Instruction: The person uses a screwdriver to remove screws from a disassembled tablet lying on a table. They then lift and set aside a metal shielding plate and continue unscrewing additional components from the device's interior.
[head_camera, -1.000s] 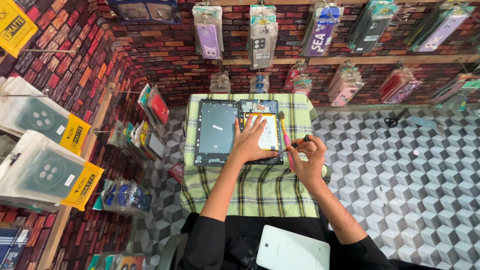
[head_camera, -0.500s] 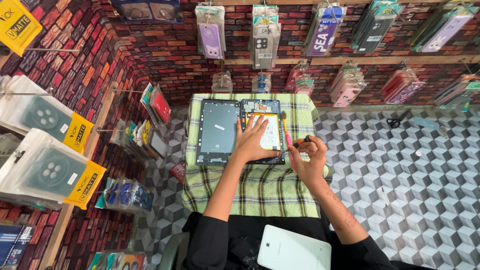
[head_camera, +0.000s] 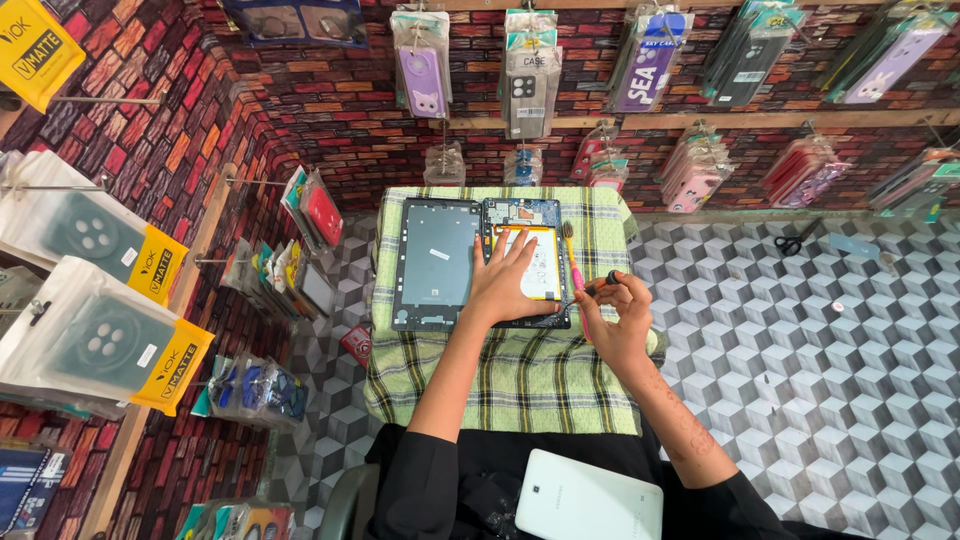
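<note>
An opened tablet (head_camera: 524, 218) with its yellow-edged battery and blue circuit board showing lies on a green checked cloth (head_camera: 520, 375). My left hand (head_camera: 508, 283) presses flat on it, fingers spread. To its left lies the tablet's dark screen frame (head_camera: 436, 262). My right hand (head_camera: 615, 322) hovers just right of the tablet, fingers pinched on a small dark tool (head_camera: 603, 283). A pink-handled tool (head_camera: 571, 258) lies on the cloth between my hands. A white tablet back cover (head_camera: 588, 497) rests on my lap.
The cloth covers a small table against a brick-patterned wall. Packaged phone cases (head_camera: 422, 65) hang above and on the left racks (head_camera: 95, 330). Black scissors (head_camera: 797, 238) lie on the cube-patterned surface at the right.
My right hand has lifted slightly and its fingers have pinched closer around the small tool. My left hand stays on the tablet.
</note>
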